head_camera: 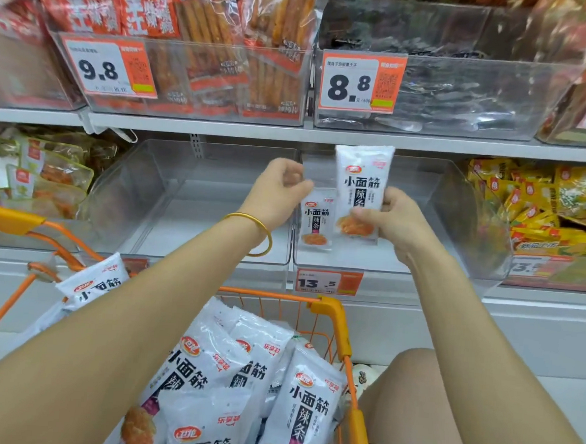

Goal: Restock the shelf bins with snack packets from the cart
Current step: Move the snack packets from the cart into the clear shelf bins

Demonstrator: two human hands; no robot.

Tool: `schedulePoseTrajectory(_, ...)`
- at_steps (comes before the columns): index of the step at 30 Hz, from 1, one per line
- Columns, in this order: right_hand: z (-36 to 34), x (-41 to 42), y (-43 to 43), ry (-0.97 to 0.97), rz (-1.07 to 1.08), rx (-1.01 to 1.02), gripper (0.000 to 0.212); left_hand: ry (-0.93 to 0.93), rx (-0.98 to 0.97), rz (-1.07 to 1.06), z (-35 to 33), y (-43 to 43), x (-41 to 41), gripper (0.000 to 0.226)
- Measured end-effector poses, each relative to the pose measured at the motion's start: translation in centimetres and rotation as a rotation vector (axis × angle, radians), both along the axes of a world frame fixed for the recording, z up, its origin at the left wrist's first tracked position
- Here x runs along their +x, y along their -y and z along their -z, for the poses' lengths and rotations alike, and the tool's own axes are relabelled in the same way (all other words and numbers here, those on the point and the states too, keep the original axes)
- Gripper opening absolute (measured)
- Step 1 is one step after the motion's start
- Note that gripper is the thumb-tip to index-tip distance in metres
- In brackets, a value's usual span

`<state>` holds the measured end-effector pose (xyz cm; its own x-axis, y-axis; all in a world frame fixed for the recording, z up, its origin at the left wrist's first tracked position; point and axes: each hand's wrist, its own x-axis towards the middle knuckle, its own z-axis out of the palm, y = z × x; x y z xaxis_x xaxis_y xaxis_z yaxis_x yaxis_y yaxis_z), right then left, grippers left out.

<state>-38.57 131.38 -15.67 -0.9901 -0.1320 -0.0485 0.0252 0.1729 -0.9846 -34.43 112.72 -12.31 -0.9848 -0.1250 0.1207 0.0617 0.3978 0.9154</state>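
- Orange wire cart stands low at the left and centre, in front of the shelf. At least five white cart packets can be counted in it. They lie in a loose pile with the printed fronts up, and one of them is partly covered by the left forearm.
- Two clear plastic bins stand side by side on the middle shelf. The left bin is behind the left forearm.
- One left hand, with one gold bangle on the wrist, is raised at the wall between the two bins. Its fingers are curled in toward the palm and nothing shows between them. The fingertips are just beside the top of the standing packet; I cannot tell if they touch it.
- One standing packet is upright inside the right bin, against its left wall, front toward the camera.
- One held packet, of the same white kind, is upright above the right bin, just beside the standing one and higher.
- One right hand grips the held packet at its lower part, with the thumb across the front and the fingers behind.
- One orange price tag reading 13.5 hangs under the right bin.
- Many yellow packets fill the next place at the far right; they are too crowded to count.
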Motion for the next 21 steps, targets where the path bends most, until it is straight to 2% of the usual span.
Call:
schedulePoseTrajectory(3, 2.6, -3.4, 0.8, 0.113, 0.033, 0.048, 0.039, 0.099, -0.476, 0.082, 1.5, 1.1, -1.3, 0.056)
schedulePoseTrajectory(5, 4.3, -4.7, 2.2, 0.165, -0.002, 0.119, 0.038, 0.164, -0.659, 0.155, 2.5, 1.2, -1.7, 0.069)
schedulePoseTrajectory(7, 5.8, -5.8, 3.5, 0.148, -0.026, 0.276, 0.036, 0.185, -0.75, 0.213, 3.1, 1.1, -1.9, 0.074)
schedulePoseTrajectory(10, 7.4, -7.2, 4.4, 0.09, -0.022, 0.527, 0.04, 0.173, -0.815, 0.255, 3.6, 1.1, -1.8, 0.076)
schedulePoseTrajectory(12, 8.2, -7.8, 4.8, 0.084, -0.014, 0.612, 0.048, 0.152, -0.823, 0.261, 3.6, 1.3, -1.6, 0.076)
schedulePoseTrajectory(21, 8.9, -8.1, 5.4, 0.216, -0.038, 0.471, 0.047, 0.151, -0.778, 0.276, 3.5, 1.4, -1.4, 0.078)
